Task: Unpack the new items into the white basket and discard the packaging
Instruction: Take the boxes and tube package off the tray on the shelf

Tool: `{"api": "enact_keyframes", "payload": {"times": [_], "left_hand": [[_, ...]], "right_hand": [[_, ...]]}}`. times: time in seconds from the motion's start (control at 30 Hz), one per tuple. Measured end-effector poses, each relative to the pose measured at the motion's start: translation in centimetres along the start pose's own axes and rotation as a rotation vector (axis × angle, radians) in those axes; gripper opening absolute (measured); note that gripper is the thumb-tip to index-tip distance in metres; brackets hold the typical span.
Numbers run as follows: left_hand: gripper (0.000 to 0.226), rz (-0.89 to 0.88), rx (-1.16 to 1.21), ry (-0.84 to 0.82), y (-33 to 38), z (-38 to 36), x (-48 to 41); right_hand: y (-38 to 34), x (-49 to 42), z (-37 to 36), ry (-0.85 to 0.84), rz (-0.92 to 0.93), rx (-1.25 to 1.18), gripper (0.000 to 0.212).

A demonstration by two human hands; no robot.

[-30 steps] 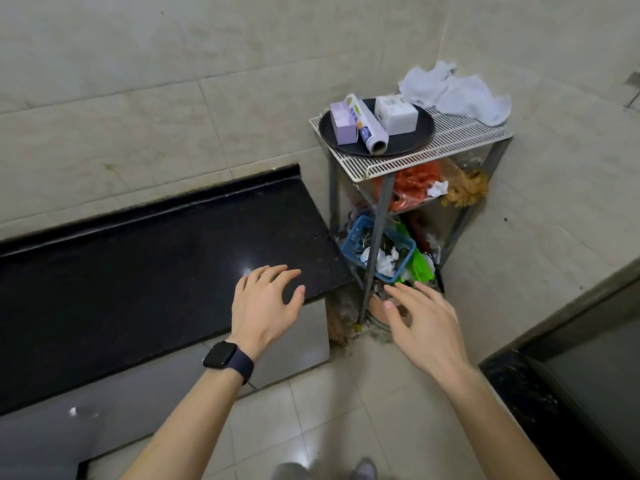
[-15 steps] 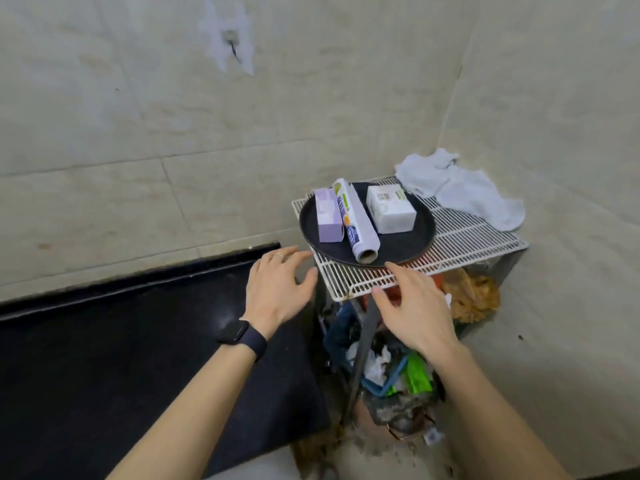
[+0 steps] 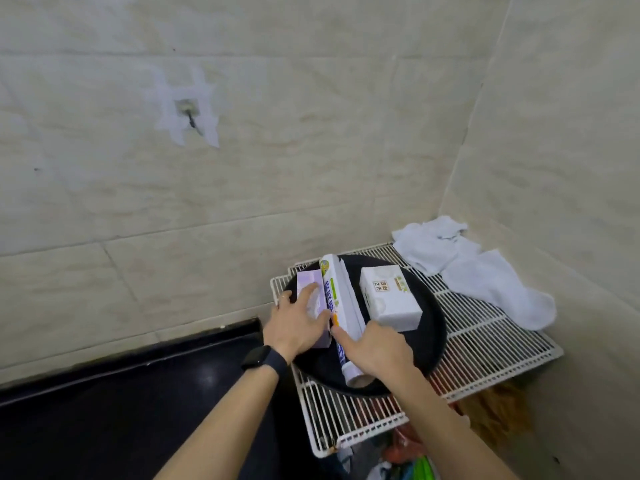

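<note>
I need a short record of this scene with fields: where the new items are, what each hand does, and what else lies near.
surface: white wire rack
tray: round black tray, on the white wire rack
items on tray: purple box, wrapped roll, white box
left hand: lies on the purple box, thumb at its right edge; grip unclear
right hand: curled over the near end of the wrapped roll
also on rack: white cloths
white basket: not in view
</note>
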State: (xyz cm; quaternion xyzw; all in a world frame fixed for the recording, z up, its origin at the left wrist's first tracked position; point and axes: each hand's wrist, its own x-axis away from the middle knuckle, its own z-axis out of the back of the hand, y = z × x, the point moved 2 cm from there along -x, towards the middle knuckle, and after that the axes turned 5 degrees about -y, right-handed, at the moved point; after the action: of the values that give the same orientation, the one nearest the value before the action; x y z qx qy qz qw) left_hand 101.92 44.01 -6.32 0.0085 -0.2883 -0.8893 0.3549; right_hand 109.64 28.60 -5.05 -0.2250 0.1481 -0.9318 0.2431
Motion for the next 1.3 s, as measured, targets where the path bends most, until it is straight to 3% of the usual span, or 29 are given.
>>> {"api": "enact_keyframes", "payload": {"times": [0.17,0.47,0.67,0.9,1.13,1.3], "left_hand": [[0.07,0.025,0.097,-0.033,0.1,-0.6,-1.5],[0.056,0.117,0.442,0.182,-1.3,1.8,2.1],[0.048,0.201,0.586,0.352,-6.2,3.8,10.1],[0.05,0.569,0.504,0.452,-17.7,2.4,23.8],[0.061,0.837,0.533,0.405,-27.6,-1.8,32.9],[0.058,0.882,0.502,0.329,-34.6,-3.6,34.3]], "right_hand": [[0.6,-2.0,-0.6,-0.02,0.081,0.034,0.078],[3.0,-2.6,-0.9,0.012,0.22,-0.167,0.05],[3.0,1.7,-0.2,-0.151,0.441,-0.55,0.028],[-2.8,8.4,-6.3,-0.615,0.66,-0.676,0.02],[-7.5,12.0,-22.8,-0.98,0.481,-0.579,0.025],[-10.2,14.1,-32.5,-1.113,0.265,-0.525,0.016]]}}
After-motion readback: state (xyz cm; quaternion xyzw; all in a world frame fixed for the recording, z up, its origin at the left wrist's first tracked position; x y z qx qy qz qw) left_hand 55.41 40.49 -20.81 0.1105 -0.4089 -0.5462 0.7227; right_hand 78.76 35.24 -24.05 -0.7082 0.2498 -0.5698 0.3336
